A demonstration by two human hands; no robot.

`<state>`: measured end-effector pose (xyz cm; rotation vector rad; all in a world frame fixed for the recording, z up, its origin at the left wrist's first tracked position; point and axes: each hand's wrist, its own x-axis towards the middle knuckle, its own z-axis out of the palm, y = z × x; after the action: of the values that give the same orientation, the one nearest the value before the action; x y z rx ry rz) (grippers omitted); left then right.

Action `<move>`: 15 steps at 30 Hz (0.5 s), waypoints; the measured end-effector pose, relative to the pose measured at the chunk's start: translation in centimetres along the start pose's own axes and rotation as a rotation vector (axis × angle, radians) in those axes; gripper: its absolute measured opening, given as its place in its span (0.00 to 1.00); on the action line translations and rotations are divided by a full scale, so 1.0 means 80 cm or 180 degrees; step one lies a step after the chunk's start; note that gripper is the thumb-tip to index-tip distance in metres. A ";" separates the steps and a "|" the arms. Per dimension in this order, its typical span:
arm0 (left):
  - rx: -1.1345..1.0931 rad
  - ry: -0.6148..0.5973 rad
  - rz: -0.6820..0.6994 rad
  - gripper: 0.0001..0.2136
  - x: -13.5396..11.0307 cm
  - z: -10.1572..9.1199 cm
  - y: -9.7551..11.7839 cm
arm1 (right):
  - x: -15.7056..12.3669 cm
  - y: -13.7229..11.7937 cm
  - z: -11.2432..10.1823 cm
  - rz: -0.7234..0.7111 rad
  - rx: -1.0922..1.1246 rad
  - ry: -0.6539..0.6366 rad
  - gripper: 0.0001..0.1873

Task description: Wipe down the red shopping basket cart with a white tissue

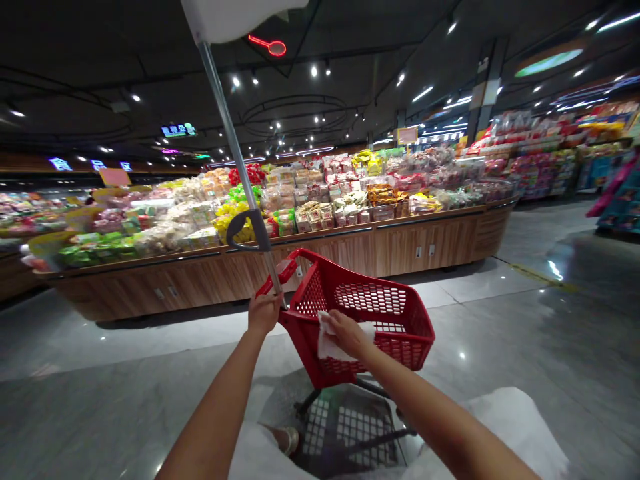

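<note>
A red plastic shopping cart (304, 347) stands in front of me, its slotted basket facing right. My left hand (264, 312) is closed around the near end of the cart's red handle (285, 270), at the foot of a metal pole (227, 120). That pole rises tilted to the left and carries a grey loop grip (243, 230). With my right hand (349, 335) I hold a white cloth (330, 347) against the near rim of the basket. Part of the cloth hangs down the basket's outer side. My right fingers are pressed onto it.
A long wooden display counter (345, 250) piled with packaged goods (315, 217) runs behind the cart. Below the basket is a lower rack (345, 427), with my foot (290, 440) close to its left side. Grey shiny floor (525, 347) extends to the right, toward more stacked goods (545, 167).
</note>
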<state>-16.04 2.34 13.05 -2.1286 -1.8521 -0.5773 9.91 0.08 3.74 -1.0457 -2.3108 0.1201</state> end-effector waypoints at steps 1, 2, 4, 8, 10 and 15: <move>0.0080 -0.0033 -0.0014 0.25 -0.004 0.001 0.005 | 0.025 -0.024 0.011 0.0037 0.0098 0.0158 0.25; 0.0138 -0.0051 -0.0014 0.26 -0.009 0.002 0.009 | 0.046 -0.046 0.021 0.0011 0.0182 0.0251 0.24; 0.0227 -0.0020 -0.0060 0.25 -0.019 0.000 0.016 | 0.075 -0.078 0.033 0.0063 0.0264 0.0415 0.24; 0.0325 0.0079 -0.0201 0.25 -0.031 -0.007 0.026 | 0.071 -0.083 0.034 -0.0043 0.0199 0.0388 0.23; 0.0314 0.0028 -0.0204 0.24 -0.029 -0.008 0.026 | 0.044 -0.058 0.027 0.0021 0.0028 0.0211 0.22; 0.0242 -0.0008 -0.0238 0.25 -0.014 0.000 0.021 | -0.035 0.028 -0.004 0.0545 -0.0425 -0.0129 0.21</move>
<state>-14.47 1.13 12.64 -2.0204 -1.9302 -0.5120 13.01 -0.46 1.94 -1.3197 -2.2881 0.0553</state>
